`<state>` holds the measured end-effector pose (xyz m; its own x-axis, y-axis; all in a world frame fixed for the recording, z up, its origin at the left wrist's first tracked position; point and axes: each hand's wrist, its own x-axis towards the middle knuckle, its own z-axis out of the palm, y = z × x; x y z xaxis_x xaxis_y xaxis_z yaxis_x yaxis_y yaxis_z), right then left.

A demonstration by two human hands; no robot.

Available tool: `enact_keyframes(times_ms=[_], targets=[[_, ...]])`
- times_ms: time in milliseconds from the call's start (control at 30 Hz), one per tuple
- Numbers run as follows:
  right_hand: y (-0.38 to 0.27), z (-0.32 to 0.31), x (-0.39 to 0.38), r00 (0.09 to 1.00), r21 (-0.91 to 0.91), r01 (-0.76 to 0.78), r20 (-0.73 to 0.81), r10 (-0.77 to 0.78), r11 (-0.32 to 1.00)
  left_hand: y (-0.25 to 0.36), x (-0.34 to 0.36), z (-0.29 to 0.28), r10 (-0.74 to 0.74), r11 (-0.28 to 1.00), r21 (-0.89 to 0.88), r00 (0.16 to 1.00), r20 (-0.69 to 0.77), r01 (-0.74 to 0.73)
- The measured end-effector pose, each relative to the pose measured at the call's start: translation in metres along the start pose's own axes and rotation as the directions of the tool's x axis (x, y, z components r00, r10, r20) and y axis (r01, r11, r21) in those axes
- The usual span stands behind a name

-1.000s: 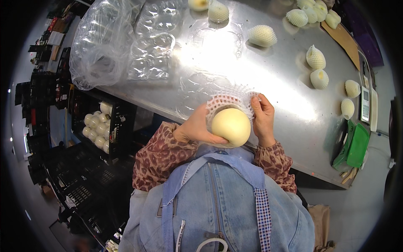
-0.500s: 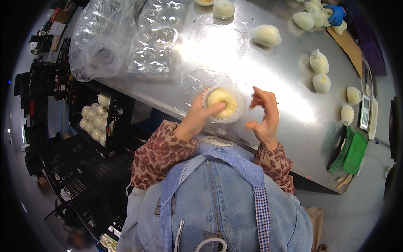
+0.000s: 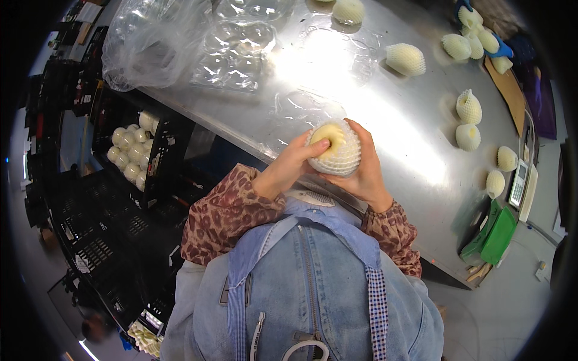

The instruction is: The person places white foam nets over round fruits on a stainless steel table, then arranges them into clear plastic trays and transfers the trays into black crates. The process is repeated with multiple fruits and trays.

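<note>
Between my two hands is a round pale yellow fruit (image 3: 329,135), its kind not certain, in a white foam net sleeve (image 3: 344,160). My left hand (image 3: 293,159) grips it from the left, thumb pressed on the fruit's hollowed top. From the right, my right hand (image 3: 369,173) is closed around the sleeve, with the fingers along its far side and underneath. The net covers the sides and leaves the top bare. Just beyond my hands a clear plastic tray (image 3: 295,111) lies on the metal table (image 3: 415,207).
Another clear tray stack (image 3: 232,54) and a plastic bag (image 3: 153,45) lie at far left. Several foam-netted fruits, one nearby (image 3: 406,59), dot the table. A co-worker's blue glove (image 3: 503,49) touches others. A scale (image 3: 519,183) and green dustpan-like thing (image 3: 498,234) stand right; a black crate (image 3: 158,159) left.
My right hand, open and apart before, has closed on the netted fruit. The net now stands up around the fruit's sides instead of spreading out below. The view has shifted slightly.
</note>
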<state>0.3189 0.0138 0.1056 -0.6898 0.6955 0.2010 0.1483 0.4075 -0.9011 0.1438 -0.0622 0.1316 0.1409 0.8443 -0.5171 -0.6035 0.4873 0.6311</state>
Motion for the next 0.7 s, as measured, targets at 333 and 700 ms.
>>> enact_keyframes(times_ms=[333,700], targets=[[-0.026,0.025,0.034,0.999,-0.100,-0.015,0.027,0.018,0.995,0.017,-0.017,-0.030,0.134,0.981,0.146,0.991,-0.028,-0.129],[0.003,0.087,0.051,0.974,-0.265,0.157,0.201,-0.104,0.951,-0.030,-0.016,-0.142,0.404,0.676,0.736,0.813,-0.418,0.042]])
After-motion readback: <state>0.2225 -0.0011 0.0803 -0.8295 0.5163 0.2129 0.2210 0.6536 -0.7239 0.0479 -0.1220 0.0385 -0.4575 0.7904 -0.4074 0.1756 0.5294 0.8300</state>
